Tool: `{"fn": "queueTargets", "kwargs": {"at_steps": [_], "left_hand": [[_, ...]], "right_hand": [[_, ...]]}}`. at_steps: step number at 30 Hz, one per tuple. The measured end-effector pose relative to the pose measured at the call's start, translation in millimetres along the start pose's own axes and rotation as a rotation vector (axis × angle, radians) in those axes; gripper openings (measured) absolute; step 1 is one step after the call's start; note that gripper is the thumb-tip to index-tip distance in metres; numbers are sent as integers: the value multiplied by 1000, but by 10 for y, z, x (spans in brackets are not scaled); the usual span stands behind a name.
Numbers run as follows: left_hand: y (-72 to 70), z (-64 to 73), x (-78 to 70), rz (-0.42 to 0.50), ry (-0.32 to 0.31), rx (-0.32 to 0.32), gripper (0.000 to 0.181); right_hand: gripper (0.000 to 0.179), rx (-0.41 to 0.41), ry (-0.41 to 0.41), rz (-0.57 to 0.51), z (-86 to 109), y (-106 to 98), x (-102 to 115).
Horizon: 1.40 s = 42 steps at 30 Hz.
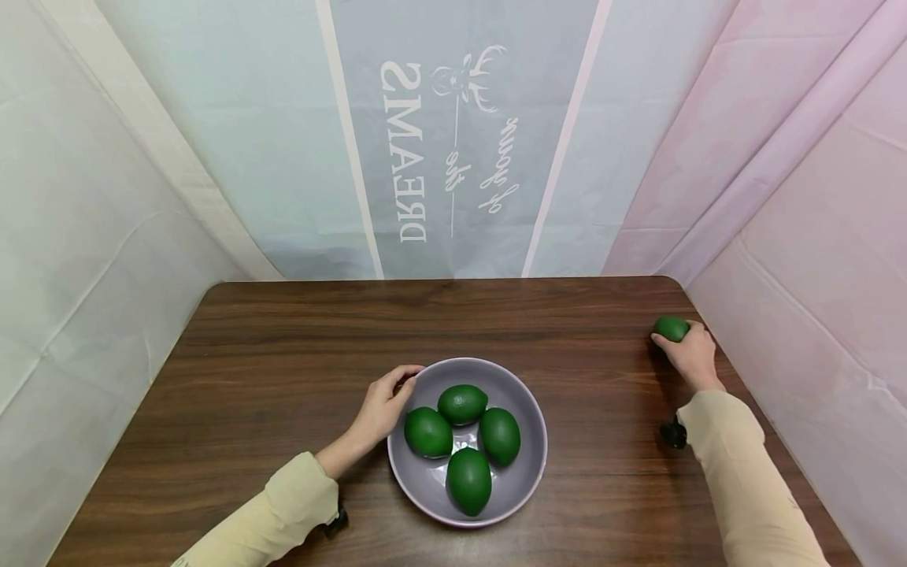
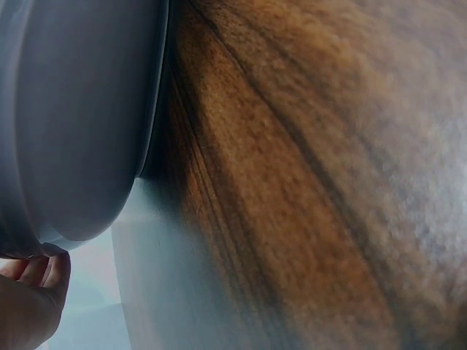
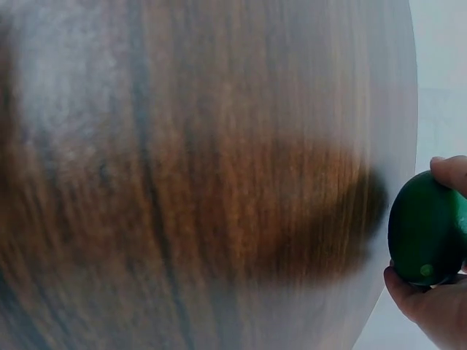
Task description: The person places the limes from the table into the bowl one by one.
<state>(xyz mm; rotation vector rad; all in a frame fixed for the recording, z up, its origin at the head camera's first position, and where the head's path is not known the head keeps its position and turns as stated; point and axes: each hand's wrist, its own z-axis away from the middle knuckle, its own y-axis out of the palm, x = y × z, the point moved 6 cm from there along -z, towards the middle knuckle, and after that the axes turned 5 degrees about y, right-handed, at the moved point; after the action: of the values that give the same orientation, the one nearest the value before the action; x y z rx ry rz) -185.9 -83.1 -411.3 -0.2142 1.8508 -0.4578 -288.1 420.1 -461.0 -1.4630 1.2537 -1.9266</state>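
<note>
A grey-purple bowl point(image 1: 534, 472) sits at the front middle of the table, with several dark green limes point(image 1: 462, 404) lying in it. My left hand point(image 1: 383, 403) grips the bowl's upper left rim; in the left wrist view its curled fingers point(image 2: 55, 273) meet the bowl's outer wall point(image 2: 80, 117). Far off to the right, my right hand point(image 1: 693, 354) holds another green lime point(image 1: 670, 328) between thumb and fingers near the table's right edge. In the right wrist view, that lime point(image 3: 423, 226) shows between the thumb and a finger, its dark shadow on the wood beside it.
The dark wood table point(image 1: 298, 331) has rounded far corners. Behind it hangs a pale blue-grey cloth point(image 1: 468, 260) with printed lettering, and light cloth walls point(image 1: 815, 276) flank both sides. A black wrist strap point(image 1: 673, 433) shows at the right sleeve.
</note>
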Motion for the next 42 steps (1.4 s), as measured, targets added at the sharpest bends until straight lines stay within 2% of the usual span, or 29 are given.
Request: {"fn": "queueTargets", "kwargs": {"at_steps": [8, 23, 42], "left_hand": [[-2, 2, -7, 0, 2, 4, 21], [-7, 6, -16, 5, -11, 8, 21], [-5, 3, -29, 2, -11, 4, 21]], "right_hand": [[73, -6, -48, 10, 22, 3, 45], [72, 17, -167, -5, 132, -22, 279], [70, 9, -244, -9, 191, -55, 452]]}}
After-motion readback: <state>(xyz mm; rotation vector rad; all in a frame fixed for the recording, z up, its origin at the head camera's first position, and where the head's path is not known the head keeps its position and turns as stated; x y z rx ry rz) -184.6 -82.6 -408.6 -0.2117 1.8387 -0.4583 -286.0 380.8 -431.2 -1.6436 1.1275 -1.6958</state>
